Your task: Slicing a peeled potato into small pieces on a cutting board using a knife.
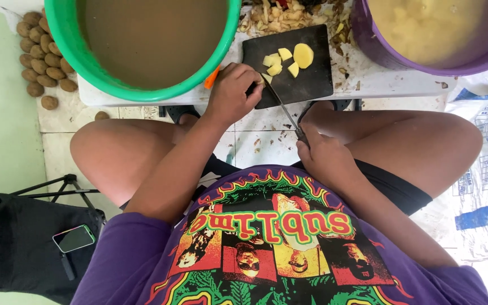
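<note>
Right hand (324,153) clenches knife (282,107); left hand (234,90) hides potato piece (266,78).

Green tub (63,34), purple tub (362,39), phone (73,238), whole potatoes (40,56)

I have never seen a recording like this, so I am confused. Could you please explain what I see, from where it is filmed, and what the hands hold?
There is no machine. A person wears a camera on the head, looking down at their own knees and hands. The right hand holds a knife whose blade reaches onto a black cutting board with yellow potato pieces. The left hand rests at the board's edge, on the piece being cut. Behind are a green tub of brownish water, a purple tub of peeled pieces, peelings and whole potatoes on the floor.
</note>
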